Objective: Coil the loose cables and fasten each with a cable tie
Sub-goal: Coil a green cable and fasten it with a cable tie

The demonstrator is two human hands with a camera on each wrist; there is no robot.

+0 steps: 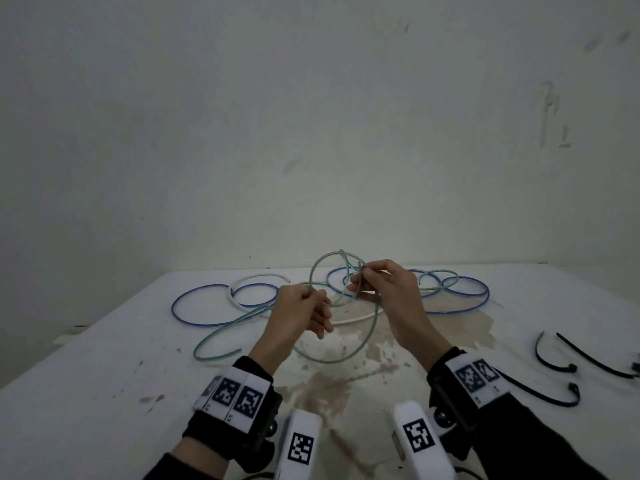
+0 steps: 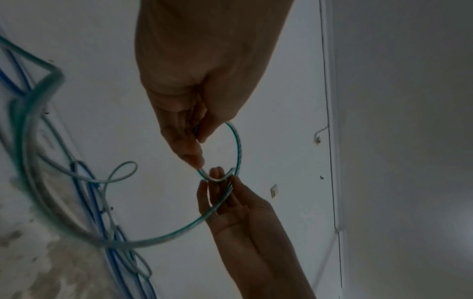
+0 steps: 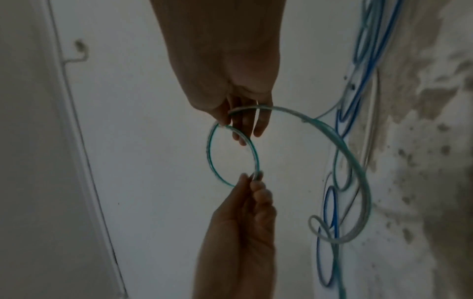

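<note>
So we've got the green cable (image 1: 313, 271) pinched in both hands up above the table (image 1: 104, 348): our left hand (image 1: 299, 315) nips it between thumb and fingertips at the near side of a small loop, and our right hand (image 1: 384, 289) pinches the far side of that same loop, with the other fingers loosely fanned out behind it. From the left wrist view the loop (image 2: 236, 149) runs round from our left fingers (image 2: 189, 153) to the right hand (image 2: 230, 204), so both grips are on the one circle. From there the cable sweeps down in a bigger curve under our hands, then trails off to the left across the table, where its free end lies. Further back, the blue cable (image 1: 194, 318) and the white cable (image 1: 258, 280) are sprawled in loose loops on the tabletop, tangled in with more green. Off to our right, well apart from the cables, a few black cable ties (image 1: 550, 358) lie curved on the table. There's a brownish stain (image 1: 349, 379) on the surface right under our hands.
</note>
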